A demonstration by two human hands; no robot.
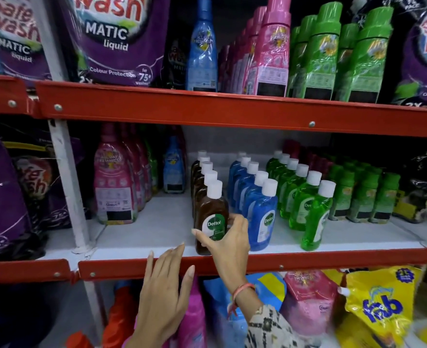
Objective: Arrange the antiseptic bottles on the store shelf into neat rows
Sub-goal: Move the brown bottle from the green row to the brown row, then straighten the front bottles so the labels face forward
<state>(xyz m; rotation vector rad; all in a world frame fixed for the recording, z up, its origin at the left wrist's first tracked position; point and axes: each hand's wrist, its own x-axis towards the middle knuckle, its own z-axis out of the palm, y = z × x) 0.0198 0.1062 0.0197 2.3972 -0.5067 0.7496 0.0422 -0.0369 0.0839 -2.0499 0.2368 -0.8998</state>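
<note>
Three rows of white-capped antiseptic bottles run front to back on the white middle shelf (157, 229): brown on the left, blue in the middle, green on the right. My right hand (228, 243) grips the front brown bottle (211, 217), which stands at the shelf's front edge with its label facing out. The front blue bottle (262, 217) stands just right of that hand. The front green bottle (316, 217) leans a little. My left hand (166, 292) hovers flat with fingers apart below the red shelf rail (307, 264), holding nothing.
Pink softener bottles (113, 187) stand left of the brown row, with bare shelf between. Small green bottles (365, 197) crowd the right. Purple detergent pouches (117, 38) fill the upper shelf and left bay. A white upright post (66, 177) divides the bays. Yellow pouches (380, 307) lie below.
</note>
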